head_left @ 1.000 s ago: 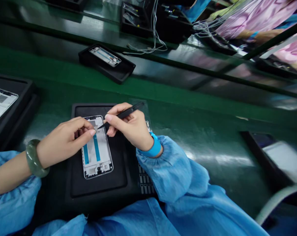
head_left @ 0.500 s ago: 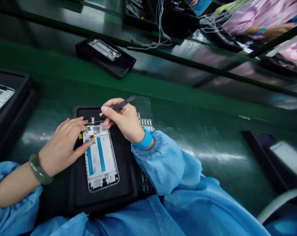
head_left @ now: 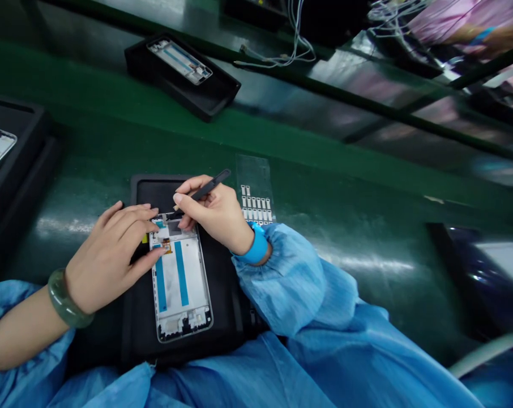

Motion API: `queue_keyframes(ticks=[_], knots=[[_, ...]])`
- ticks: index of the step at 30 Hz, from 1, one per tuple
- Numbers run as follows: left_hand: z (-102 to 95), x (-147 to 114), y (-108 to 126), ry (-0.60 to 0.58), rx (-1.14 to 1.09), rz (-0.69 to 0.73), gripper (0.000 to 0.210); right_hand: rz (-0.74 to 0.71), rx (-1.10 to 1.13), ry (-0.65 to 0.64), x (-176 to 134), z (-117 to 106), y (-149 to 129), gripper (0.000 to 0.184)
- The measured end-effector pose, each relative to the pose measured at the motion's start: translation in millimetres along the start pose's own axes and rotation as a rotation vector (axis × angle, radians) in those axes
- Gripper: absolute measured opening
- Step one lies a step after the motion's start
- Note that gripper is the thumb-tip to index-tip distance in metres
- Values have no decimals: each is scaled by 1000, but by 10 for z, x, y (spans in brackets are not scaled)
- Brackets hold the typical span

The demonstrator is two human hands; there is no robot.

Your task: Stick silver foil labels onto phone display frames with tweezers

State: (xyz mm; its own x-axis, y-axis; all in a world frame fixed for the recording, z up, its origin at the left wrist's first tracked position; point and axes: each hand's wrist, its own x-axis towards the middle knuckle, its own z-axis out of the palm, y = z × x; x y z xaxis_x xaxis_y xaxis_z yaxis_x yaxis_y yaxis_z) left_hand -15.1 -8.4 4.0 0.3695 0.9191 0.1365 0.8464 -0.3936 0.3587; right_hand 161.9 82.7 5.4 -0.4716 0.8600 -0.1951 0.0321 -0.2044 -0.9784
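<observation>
A silver phone frame (head_left: 197,283) with blue strips and an orange flex cable (head_left: 167,247) lies in a black tray (head_left: 226,300). My left hand (head_left: 106,258) rests over its upper left edge, fingers stretched and thumb on the frame beside the flex cable. Between the thumb and fingers of my right hand (head_left: 216,212) is a pair of dark tweezers (head_left: 212,185), slanting down toward the frame's top end. At the tips a small pale part (head_left: 165,219) shows over the frame's top edge; whether it touches is unclear.
Right of the tray, partly under my sleeve, lies a clear sheet with several small metal pieces (head_left: 256,208). Another black tray (head_left: 214,102) holds a phone frame at the back. More trays stand left (head_left: 31,136) and right (head_left: 456,272). White cables (head_left: 277,59) hang behind; a co-worker's pink sleeve (head_left: 447,20) shows.
The view has shifted a little. The tweezers' tips and the small pale part have come down from above the phone frame onto its top edge area. My left hand stays on the frame.
</observation>
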Motion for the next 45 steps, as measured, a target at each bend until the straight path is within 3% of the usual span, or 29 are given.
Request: queue_keyframes(ticks=[45], knots=[[-28, 20, -6, -27, -7, -7, 31, -18, -107, 32, -31, 17, -12, 19]])
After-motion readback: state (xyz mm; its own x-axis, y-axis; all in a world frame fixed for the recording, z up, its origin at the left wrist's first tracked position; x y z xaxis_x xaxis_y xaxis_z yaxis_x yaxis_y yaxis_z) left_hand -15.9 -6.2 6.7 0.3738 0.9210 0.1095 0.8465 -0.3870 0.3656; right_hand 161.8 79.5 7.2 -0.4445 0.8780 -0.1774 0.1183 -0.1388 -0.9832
